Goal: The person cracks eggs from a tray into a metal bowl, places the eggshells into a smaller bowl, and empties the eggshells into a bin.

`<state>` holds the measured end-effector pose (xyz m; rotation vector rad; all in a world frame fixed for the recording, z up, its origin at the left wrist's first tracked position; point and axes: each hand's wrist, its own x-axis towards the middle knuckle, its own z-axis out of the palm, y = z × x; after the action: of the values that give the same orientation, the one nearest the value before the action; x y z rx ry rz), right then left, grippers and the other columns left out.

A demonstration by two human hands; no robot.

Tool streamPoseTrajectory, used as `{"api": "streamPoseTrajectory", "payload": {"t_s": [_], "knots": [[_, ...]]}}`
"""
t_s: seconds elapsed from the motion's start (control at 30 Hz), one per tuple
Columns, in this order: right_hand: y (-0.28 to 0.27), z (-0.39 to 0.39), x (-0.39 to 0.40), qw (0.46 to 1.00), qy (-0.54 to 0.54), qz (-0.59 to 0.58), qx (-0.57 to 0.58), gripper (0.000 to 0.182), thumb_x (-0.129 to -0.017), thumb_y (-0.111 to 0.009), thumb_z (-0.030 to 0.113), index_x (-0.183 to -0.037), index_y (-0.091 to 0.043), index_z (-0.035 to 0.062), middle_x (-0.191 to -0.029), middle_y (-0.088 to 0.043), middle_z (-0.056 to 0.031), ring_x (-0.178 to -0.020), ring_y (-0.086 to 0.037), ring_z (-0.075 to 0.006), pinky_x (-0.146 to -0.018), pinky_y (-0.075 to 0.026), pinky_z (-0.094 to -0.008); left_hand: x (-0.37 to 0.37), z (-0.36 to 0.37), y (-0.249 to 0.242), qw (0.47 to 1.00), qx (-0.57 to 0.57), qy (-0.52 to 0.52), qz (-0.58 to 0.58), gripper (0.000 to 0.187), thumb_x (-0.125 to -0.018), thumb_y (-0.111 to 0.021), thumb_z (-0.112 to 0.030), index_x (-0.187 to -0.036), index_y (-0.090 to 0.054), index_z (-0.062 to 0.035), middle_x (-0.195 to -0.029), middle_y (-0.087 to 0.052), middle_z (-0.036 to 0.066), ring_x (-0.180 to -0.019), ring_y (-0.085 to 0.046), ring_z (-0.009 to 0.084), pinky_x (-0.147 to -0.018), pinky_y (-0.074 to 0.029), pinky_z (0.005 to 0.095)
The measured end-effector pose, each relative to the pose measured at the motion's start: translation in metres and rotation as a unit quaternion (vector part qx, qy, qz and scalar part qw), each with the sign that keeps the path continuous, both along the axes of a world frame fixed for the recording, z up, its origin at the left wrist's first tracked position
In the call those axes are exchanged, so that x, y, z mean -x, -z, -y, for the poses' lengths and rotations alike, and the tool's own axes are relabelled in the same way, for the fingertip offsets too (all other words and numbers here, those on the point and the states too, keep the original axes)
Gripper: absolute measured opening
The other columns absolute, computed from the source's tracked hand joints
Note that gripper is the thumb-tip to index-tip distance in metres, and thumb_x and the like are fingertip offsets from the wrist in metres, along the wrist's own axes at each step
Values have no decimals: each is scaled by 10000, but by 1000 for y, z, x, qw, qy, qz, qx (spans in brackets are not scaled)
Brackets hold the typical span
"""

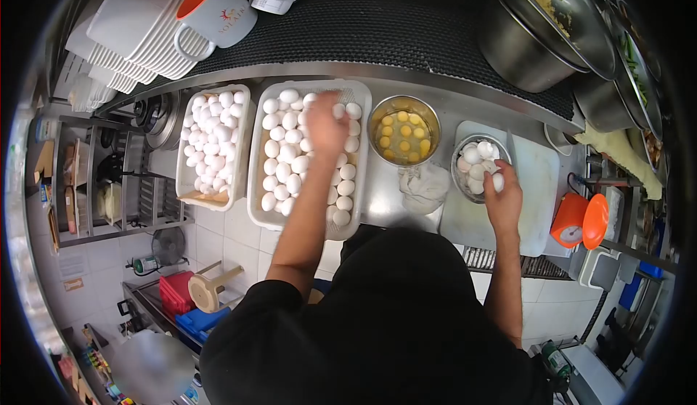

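My left hand (pixel 328 125) is over the upper right part of a white tray (pixel 257 187) of white eggs (pixel 292 136); its fingers are smeared by motion. My right hand (pixel 503 196) holds a white eggshell (pixel 498 181) at the right rim of a metal bowl (pixel 462 181) of shells (pixel 475 159). Between the hands stands a round steel pot (pixel 375 118) with several cracked eggs, their yolks (pixel 404 146) whole. A crumpled pale cloth (pixel 423 188) lies just below the pot.
A second egg tray (pixel 190 196) stands at the left. The bowl rests on a white cutting board (pixel 537 187) with a knife. Above runs a shelf edge (pixel 348 71) bearing stacked dishes (pixel 138 23), a mug (pixel 225 18) and large pots (pixel 519 53). An orange scale (pixel 569 220) stands at the right.
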<state>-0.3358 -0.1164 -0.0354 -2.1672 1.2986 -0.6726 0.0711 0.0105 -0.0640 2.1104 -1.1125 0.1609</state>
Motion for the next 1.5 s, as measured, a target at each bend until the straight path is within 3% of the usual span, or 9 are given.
{"api": "streamPoseTrajectory", "payload": {"t_s": [0.1,0.3,0.53,0.7,0.9,1.1,1.13,1.27,1.5], "knots": [[-10,-8,-19,997,-1,5,-73,373,-964,-754,186,-1280,-633,29,-1155,-734,-242,-1046,-720,-436,-909,-566,-477,-82,-38,3,963,-143,-203,104,598,-857,-745,-160,-1437,-611,-97,-1412,-625,195,-1313,-587,414,-1098,-482,543],[-1,-15,-58,991,-96,50,-84,468,-913,-685,107,-1348,-524,45,-1197,-694,-237,-1037,-716,-421,-875,-569,-461,-147,-65,-3,927,-316,-187,70,543,-896,-668,-228,-1428,-661,-119,-1410,-628,195,-1279,-642,416,-1071,-531,498],[-7,-36,-107,978,-144,77,-130,462,-927,-656,52,-1375,-546,18,-1234,-627,-229,-1067,-669,-395,-895,-581,-436,-122,-65,-6,990,-71,-108,-54,477,-843,-794,-149,-1301,-683,-73,-1201,-747,183,-965,-765,347,-881,-624,450],[-69,-37,-151,960,-156,207,-103,508,-972,-738,120,-1445,-580,24,-1322,-631,-222,-1168,-655,-411,-979,-574,-429,5,-31,-16,944,106,94,-299,459,-894,-820,-39,-1296,-600,-22,-1169,-742,122,-978,-768,181,-828,-634,320],[-63,-32,-176,939,-160,237,192,536,-954,-788,198,-1438,-623,37,-1374,-656,-197,-1202,-651,-394,-1012,-539,-470,87,2,-21,922,101,169,-332,441,-884,-831,-66,-1266,-618,-5,-1122,-744,124,-978,-751,182,-826,-619,312],[-20,-26,-168,971,-177,109,114,472,-966,-757,218,-1384,-645,30,-1329,-682,-200,-1200,-658,-398,-1020,-536,-469,89,3,-8,940,17,203,-272,419,-912,-832,-61,-1267,-614,-7,-1174,-720,103,-958,-714,140,-798,-616,297],[-21,-24,-166,975,-165,110,104,474,-973,-751,242,-1381,-640,27,-1329,-690,-199,-1204,-666,-387,-1017,-543,-463,90,4,-3,937,49,195,-286,412,-851,-831,-58,-1208,-634,-3,-1083,-721,147,-919,-741,229,-800,-621,338],[10,-2,-162,929,-108,248,-254,451,-1001,-721,242,-1381,-620,20,-1303,-717,-183,-1161,-710,-298,-984,-557,-387,90,4,-4,921,70,194,-331,400,-862,-814,-11,-1219,-633,0,-1123,-726,127,-959,-751,214,-871,-636,336],[-6,0,-161,918,-159,142,-336,409,-1005,-772,250,-1353,-700,48,-1090,-752,-59,-963,-683,-138,-847,-564,-308,90,4,-17,908,52,245,-336,418,-900,-812,-9,-1280,-638,-20,-1175,-733,97,-1041,-742,168,-891,-622,303]]}}
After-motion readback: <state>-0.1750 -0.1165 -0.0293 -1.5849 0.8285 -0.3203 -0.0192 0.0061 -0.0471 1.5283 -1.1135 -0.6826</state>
